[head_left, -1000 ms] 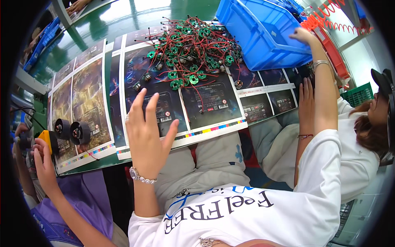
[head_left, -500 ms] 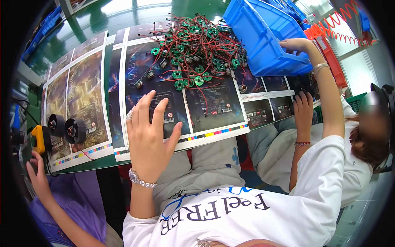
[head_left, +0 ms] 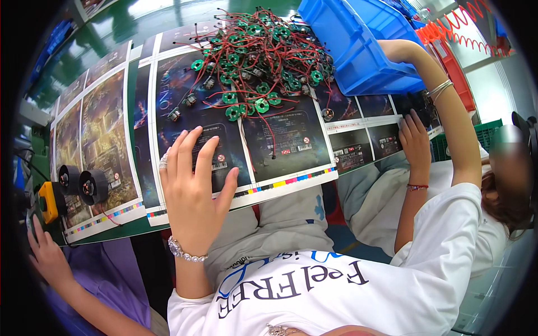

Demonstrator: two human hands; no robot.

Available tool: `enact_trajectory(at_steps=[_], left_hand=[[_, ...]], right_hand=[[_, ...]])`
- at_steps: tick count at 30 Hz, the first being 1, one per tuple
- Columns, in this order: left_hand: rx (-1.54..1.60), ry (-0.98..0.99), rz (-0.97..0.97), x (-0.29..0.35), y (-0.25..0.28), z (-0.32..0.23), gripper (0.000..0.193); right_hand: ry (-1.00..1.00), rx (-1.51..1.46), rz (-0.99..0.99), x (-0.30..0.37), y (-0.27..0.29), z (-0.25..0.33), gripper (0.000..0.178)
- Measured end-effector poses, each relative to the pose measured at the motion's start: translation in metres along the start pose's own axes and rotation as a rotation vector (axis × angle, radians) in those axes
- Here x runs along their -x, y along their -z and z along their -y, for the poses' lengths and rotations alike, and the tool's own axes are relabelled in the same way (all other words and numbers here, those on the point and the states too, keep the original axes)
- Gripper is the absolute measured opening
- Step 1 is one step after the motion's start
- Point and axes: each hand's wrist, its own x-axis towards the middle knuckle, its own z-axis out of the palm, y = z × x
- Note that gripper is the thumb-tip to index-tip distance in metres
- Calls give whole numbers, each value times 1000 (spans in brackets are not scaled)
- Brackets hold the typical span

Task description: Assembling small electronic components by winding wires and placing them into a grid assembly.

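Observation:
My left hand (head_left: 193,193) lies with its fingers spread on a dark printed sheet (head_left: 286,134) at the near edge of the table, holding nothing. My right hand (head_left: 397,51) reaches down into a tilted blue plastic bin (head_left: 350,67); the bin's wall hides its fingers. Between my hands and beyond them is a heap of small round green circuit boards (head_left: 261,105) with red and black wires and little metal motors. A few motors with wires (head_left: 190,99) lie loose at the heap's left side.
Golden-brown printed sheets (head_left: 103,123) cover the table's left part, bearing two black round housings (head_left: 93,187) beside a yellow-and-black device (head_left: 48,201). Co-workers' hands are at the left (head_left: 50,257) and right (head_left: 414,140). A coiled red hose (head_left: 448,31) hangs behind the bin.
My right hand has gone deeper into the blue bin, so its fingers no longer show. My left hand stays spread on the sheet. The whole view has shifted slightly.

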Motion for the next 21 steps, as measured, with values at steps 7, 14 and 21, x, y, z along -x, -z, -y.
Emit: enact_trajectory(at_steps=[7,14,21], left_hand=[[1,11,7,-1,-1,-2,46],[-7,20,6,-1,-2,-2,45],[-19,17,14,-1,2,-3,45]], right_hand=[[179,-39,112,-16,-1,-7,72],[176,80,-10,-20,-3,-59,72],[91,323,-240,-48,-17,-93,69]])
